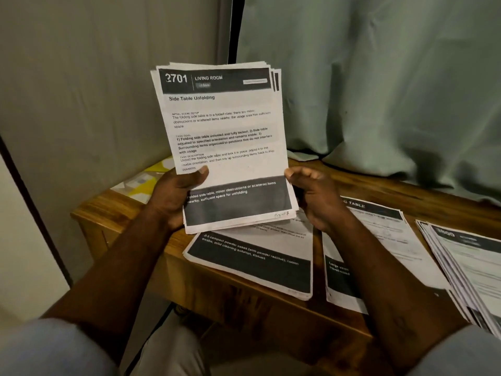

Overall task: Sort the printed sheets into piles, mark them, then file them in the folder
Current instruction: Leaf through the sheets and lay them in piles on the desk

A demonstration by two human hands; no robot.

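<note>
I hold a stack of printed sheets [222, 137] upright above the table; its top page reads "2701 Living Room, Side Table Unfolding". My left hand [176, 196] grips the stack's lower left edge, thumb on the front page. My right hand [317, 196] cups the lower right edge with its fingers behind the sheets. Three piles lie flat on the wooden table [124, 210]: one [252, 261] under the held stack, one [379, 240] to its right, partly hidden by my right forearm, and a fanned pile [466, 267] at the far right.
A yellow and white folder-like item [146, 180] lies at the table's back left corner, partly behind the stack. A green curtain [379, 90] hangs behind the table and a grey wall [81, 104] stands on the left. My knees are below the table's front edge.
</note>
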